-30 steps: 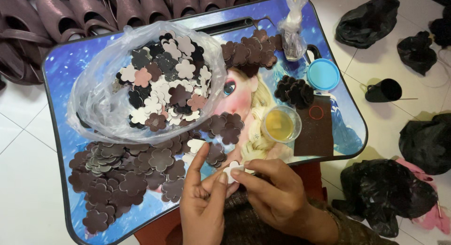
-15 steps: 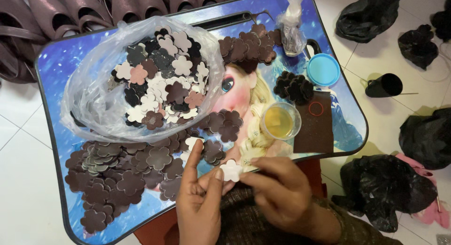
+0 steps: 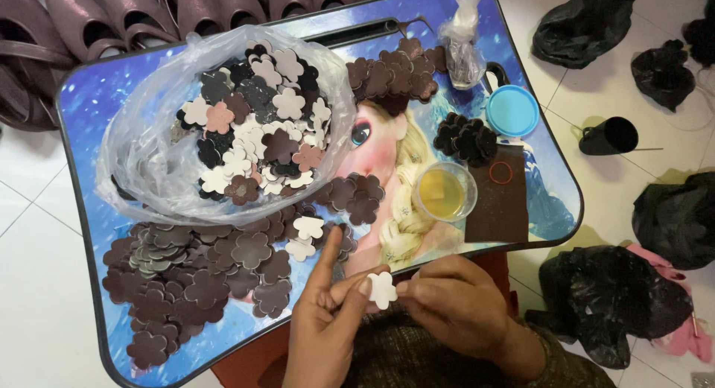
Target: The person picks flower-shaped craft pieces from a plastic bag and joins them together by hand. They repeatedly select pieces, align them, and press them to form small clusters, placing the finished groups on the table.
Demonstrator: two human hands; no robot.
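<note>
Pinching a white flower (image 3: 383,289) between them, both hands meet just below the near edge of the tray (image 3: 86,109). In the head view, the left hand (image 3: 324,332) has its thumb and bent fingers closed on the flower's left side, with the index finger stretched straight out toward the brown flowers (image 3: 197,276). The right hand (image 3: 454,306) has its fingertips together on the flower's right edge, knuckles up.

The flower is held above the person's lap, just off the tray. On the tray, the brown flowers lie piled at the near left, with 2 white ones (image 3: 305,235) among them. Behind them an open clear bag (image 3: 149,146) holds mixed white, pink and dark flowers. A cup (image 3: 445,192) of yellow liquid stands right of centre, a brown sheet (image 3: 497,209) just beside it, and a blue lid (image 3: 512,111) farther back. Black bags (image 3: 607,302) lie on the floor at the right.
</note>
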